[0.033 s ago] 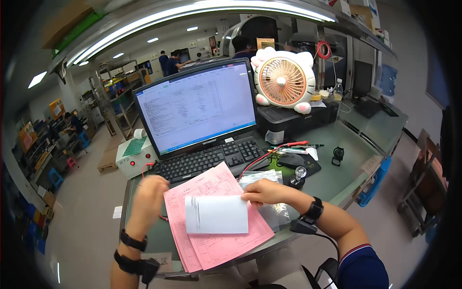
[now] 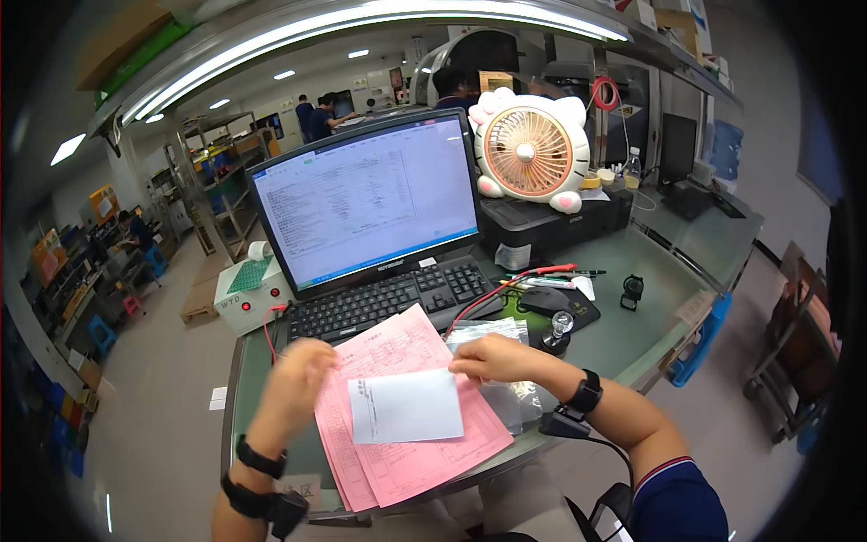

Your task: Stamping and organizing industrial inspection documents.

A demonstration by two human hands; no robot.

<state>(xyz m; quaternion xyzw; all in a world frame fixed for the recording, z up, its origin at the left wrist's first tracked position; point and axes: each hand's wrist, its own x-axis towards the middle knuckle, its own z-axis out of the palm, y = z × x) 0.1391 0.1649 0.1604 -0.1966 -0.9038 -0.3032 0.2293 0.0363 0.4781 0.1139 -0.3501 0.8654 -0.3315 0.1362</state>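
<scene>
I have the right hand (image 2: 492, 359) pinching a flat, rectangular white slip (image 2: 406, 411) over thin pink sheets (image 2: 424, 470) on the glossy table (image 2: 623, 352); the left hand (image 2: 300, 379) blurs, its grip I cannot tell.

Black bands (image 2: 260, 458) and boxy black modules (image 2: 289, 512) strapped round both forearms (image 2: 638, 423), thin cable (image 2: 619, 450) attached at right, navy sleeve (image 2: 682, 506) trimmed red and white

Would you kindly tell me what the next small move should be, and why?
Probably bring the left hand to the left edge of the white sheet: the right hand pinches it near its upper right corner, and the left side looks unheld.
</scene>
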